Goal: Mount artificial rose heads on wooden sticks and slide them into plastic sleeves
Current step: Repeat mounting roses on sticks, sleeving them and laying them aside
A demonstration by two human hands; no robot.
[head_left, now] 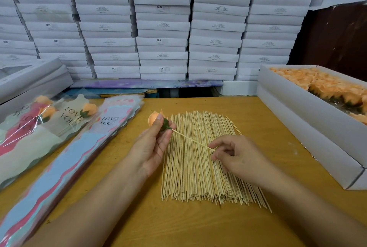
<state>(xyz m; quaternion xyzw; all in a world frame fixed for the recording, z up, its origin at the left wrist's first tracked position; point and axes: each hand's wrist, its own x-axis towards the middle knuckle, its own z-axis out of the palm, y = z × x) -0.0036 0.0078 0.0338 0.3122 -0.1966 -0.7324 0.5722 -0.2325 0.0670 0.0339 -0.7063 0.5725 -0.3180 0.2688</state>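
- Left hand [153, 143]: raised over the table, fingers and thumb curled around a peach-orange artificial rose head with a green base [156, 120], held just left of the loose stick pile
- Thin pale wooden stick [190, 138]: one end at the green base of the rose head, running down and right to the right hand; whether the tip is already seated in the base cannot be told
- Right hand [236, 155]: hovering over the stick pile, thumb and forefinger pinching the lower end of the stick, remaining fingers loosely curled
- Loose pile of pale wooden sticks [200, 167]: lying flat on the table centre, fanned roughly front to back, directly beneath both hands
- Yellow-brown wooden table [264, 127]: carrying all work items
- Stack of flat printed plastic sleeves in pink, blue and white marked "LOVE YOU" [79, 147]: lying diagonally on the table, left of the stick pile
- Finished sleeved roses, peach-orange heads inside clear and coloured sleeves [49, 119]: heaped at far left, beside and partly under the sleeve stack
- Long open white cardboard tray [297, 111]: at right edge of the table, filled with peach-orange loose rose heads [321, 86], well apart from the hands
- Stacked white flat cardboard boxes, some marked "SGS" [162, 28]: forming a wall behind the table
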